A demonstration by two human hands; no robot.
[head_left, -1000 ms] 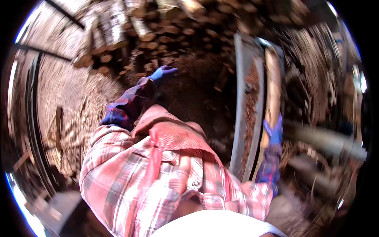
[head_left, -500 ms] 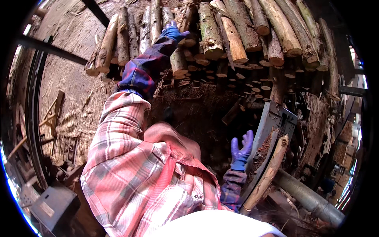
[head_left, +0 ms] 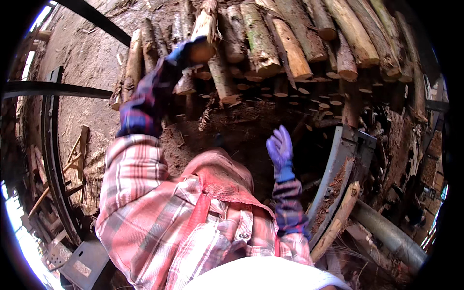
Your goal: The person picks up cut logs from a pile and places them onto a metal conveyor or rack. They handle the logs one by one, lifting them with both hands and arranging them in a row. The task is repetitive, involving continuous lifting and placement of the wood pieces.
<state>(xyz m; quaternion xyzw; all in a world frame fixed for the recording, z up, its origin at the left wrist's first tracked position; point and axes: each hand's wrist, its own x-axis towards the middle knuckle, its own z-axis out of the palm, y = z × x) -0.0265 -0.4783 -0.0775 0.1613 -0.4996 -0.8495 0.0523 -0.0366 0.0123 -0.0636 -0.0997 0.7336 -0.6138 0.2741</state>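
My left hand (head_left: 180, 55), in a blue-purple glove, reaches up to the stacked logs. It grips the near end of a pale, partly bare log (head_left: 207, 21) from the left side; most of its fingers are hidden or blurred. My right hand (head_left: 280, 147), gloved in purple, is raised in front of my body with its fingers extended and nothing in it. Just below the held log, a bark-covered log (head_left: 223, 79) points toward me. A mossy log (head_left: 261, 41) lies to its right.
A grey metal chute (head_left: 333, 169) with a split wood piece (head_left: 340, 217) along it stands at right. Behind it runs a thick pipe (head_left: 391, 237). Dark metal bars (head_left: 58, 90) cross the left side, above a grey metal box (head_left: 87, 263).
My left hand has shifted left and slightly down, now on the pale log, whose end has come out toward me. My right hand has risen away from the chute.
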